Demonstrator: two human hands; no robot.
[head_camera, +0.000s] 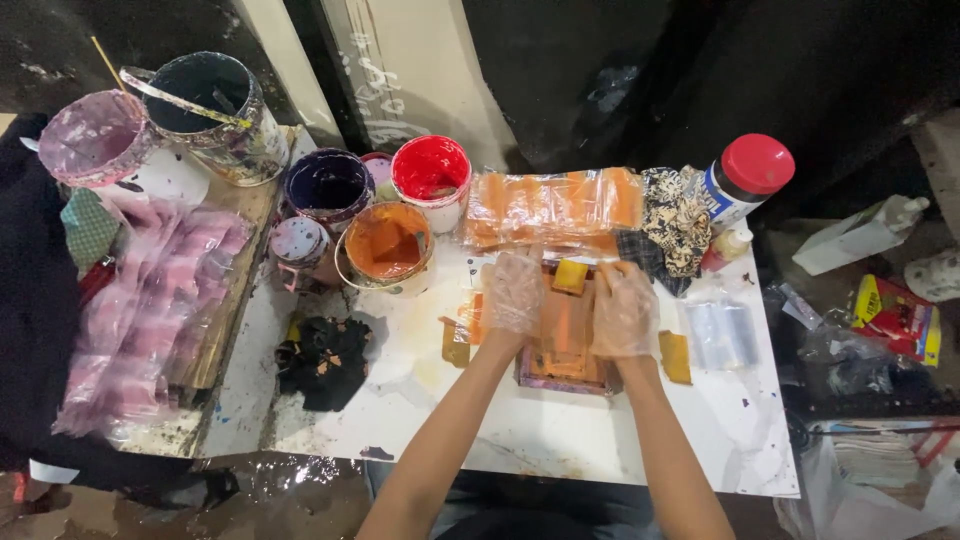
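Observation:
Both my hands wear thin clear plastic gloves and rest on a small ink-stained printing frame (562, 362) on the white table (640, 440). My left hand (512, 292) presses flat on the frame's left side. My right hand (622, 308) lies on its right side, its fingers near a yellow sponge-like block (571, 275) at the frame's top edge. A stack of orange-tinted clear plastic bags (553, 206) lies just beyond the frame. Whether either hand grips anything is hidden by the gloves.
Paint tubs stand at the back left: orange (386, 244), red (431, 170), dark purple (328, 184), a large dark one (210, 98). A black rag (325, 360) lies left of the frame. A red-capped jar (748, 175), patterned cloth (675, 225) and pink bags (150, 310) surround.

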